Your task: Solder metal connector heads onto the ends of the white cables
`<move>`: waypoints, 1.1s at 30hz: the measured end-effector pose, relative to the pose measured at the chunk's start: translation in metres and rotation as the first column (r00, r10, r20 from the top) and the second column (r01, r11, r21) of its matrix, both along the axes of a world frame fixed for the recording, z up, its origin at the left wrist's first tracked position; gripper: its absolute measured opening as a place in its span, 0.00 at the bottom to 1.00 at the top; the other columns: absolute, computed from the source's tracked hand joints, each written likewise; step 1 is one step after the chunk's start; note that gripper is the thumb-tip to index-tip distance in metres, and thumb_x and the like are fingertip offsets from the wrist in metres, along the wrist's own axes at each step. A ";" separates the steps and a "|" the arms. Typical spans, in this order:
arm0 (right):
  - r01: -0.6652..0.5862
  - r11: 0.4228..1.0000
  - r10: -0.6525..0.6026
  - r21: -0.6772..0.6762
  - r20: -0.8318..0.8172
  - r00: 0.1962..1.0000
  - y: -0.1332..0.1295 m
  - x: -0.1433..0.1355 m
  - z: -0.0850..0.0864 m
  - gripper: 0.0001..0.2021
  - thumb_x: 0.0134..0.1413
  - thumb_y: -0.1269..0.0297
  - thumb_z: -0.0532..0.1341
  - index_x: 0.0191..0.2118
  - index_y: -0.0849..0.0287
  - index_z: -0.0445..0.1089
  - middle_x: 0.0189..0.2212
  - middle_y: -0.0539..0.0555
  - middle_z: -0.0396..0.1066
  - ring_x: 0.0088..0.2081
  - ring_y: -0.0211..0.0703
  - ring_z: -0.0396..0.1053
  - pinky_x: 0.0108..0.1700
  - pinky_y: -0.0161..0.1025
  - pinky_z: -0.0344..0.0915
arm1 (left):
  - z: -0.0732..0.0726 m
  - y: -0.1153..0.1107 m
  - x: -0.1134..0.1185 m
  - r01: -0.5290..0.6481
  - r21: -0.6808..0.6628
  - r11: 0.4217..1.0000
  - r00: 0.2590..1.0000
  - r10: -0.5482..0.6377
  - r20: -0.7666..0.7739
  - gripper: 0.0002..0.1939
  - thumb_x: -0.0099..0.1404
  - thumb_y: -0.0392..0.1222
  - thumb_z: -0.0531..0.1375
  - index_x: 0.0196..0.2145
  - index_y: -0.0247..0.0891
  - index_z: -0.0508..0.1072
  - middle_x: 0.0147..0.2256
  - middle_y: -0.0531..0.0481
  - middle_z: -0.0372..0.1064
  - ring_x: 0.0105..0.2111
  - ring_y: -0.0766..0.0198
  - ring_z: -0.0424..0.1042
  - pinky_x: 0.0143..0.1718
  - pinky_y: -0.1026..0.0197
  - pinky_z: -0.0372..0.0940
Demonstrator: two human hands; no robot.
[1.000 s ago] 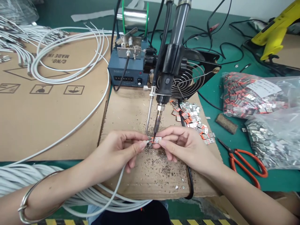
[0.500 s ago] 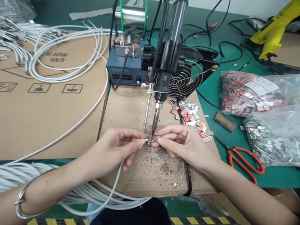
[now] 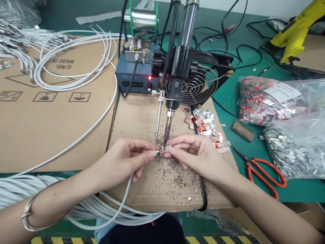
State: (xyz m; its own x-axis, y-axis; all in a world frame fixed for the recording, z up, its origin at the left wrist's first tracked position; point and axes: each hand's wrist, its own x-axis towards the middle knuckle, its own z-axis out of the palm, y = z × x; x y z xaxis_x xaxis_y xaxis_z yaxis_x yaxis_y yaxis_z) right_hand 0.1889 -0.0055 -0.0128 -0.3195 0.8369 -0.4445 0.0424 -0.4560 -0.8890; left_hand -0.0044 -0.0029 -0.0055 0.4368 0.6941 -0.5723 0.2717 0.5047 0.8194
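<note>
The left fingers (image 3: 152, 155) pinched a cable end, the right fingers (image 3: 173, 150) a USB connector (image 3: 167, 148), both beneath the iron's tip, toward the tabletop's (image 3: 228, 193) near edge. Beyond, upside-down carton (image 3: 61, 135) print read "C/NO." and "MADE IN".

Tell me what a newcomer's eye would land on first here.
Probably the black soldering iron in the centre, pointing down at the small connector in the right hand, beside the cable end in the left hand. Then the yellow tool at top right, the orange-handled cutters at lower right, and the red light glowing on the blue box behind.
</note>
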 end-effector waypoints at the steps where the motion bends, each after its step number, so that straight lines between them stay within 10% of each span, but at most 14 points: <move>1: 0.002 1.000 -0.002 0.000 0.001 1.000 0.000 0.000 0.000 0.08 0.45 0.68 0.65 0.34 0.66 0.73 0.25 0.55 0.75 0.15 0.22 0.58 0.17 0.23 0.54 | 0.000 0.001 0.000 0.007 -0.002 1.000 1.000 -0.007 0.007 0.10 0.60 0.42 0.58 0.32 0.30 0.71 0.12 0.59 0.59 0.12 0.74 0.58 0.15 0.73 0.56; 19: -0.013 1.000 0.013 0.029 -0.008 1.000 0.001 0.000 0.001 0.07 0.46 0.69 0.65 0.33 0.65 0.72 0.25 0.54 0.76 0.14 0.23 0.58 0.16 0.24 0.50 | 0.003 0.002 0.000 0.011 0.014 1.000 1.000 -0.011 0.023 0.10 0.60 0.41 0.58 0.33 0.29 0.72 0.10 0.60 0.57 0.11 0.75 0.56 0.14 0.74 0.54; 33: 0.005 1.000 -0.004 0.007 -0.056 0.998 0.001 0.003 -0.001 0.05 0.45 0.70 0.66 0.32 0.63 0.74 0.25 0.52 0.76 0.28 0.31 0.74 0.29 0.24 0.68 | 0.004 0.002 0.000 0.003 -0.016 1.000 0.999 -0.002 0.038 0.12 0.58 0.43 0.58 0.33 0.30 0.72 0.10 0.60 0.56 0.11 0.75 0.55 0.13 0.73 0.53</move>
State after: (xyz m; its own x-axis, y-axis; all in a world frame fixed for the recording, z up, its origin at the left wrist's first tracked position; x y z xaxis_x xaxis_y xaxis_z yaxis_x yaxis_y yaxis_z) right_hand 0.1923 -0.0048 -0.0137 -0.3397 0.8413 -0.4204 -0.0092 -0.4499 -0.8930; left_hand -0.0045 -0.0008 -0.0015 0.4598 0.6838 -0.5666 0.2421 0.5174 0.8208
